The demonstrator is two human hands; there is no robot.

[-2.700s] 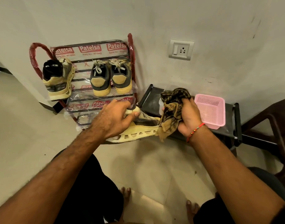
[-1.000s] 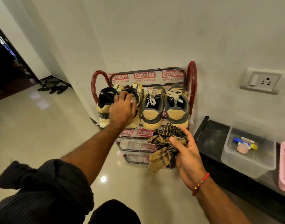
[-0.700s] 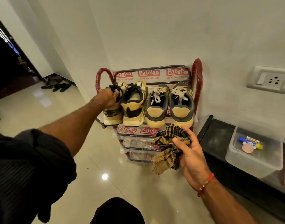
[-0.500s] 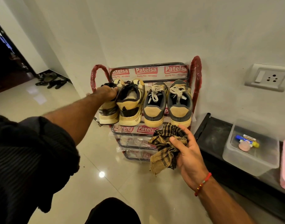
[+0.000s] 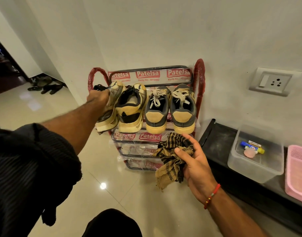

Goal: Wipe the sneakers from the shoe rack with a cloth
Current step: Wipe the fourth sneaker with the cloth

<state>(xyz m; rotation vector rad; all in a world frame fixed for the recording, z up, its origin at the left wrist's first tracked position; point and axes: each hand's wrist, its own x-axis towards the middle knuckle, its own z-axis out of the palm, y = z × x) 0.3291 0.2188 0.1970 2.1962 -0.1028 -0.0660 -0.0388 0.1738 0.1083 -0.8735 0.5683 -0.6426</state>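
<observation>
My left hand [image 5: 98, 98] grips the leftmost sneaker [image 5: 109, 115] by its collar, at the left end of the top shelf of the shoe rack [image 5: 199, 74]. The shoe is tilted, its sole hanging past the shelf edge. Risk: a one-point hold on the collar; if it twists it could slip out and drop to the tiled floor [image 5: 49, 113]. It also sits touching its yellow mate [image 5: 131, 108], so dragging it sideways could pull that one off the shelf too.

Next along, the grey-and-tan pair [image 5: 170, 108] stands heels toward me, laces loose. Not in the way.

My right hand [image 5: 193, 161] hangs below the shelf, thumb and fingers loosely curled round the bunched checked cloth [image 5: 170, 159]. The tail dangles; it could catch on the rack's lower rails as I lift.

Right of that: black bench [image 5: 217, 142], close to the rack, carrying a clear plastic tub [image 5: 254, 166] and a pink basket [image 5: 297, 175]. Wall socket [image 5: 273, 82] above. Elbow room on that side looks tight.
</observation>
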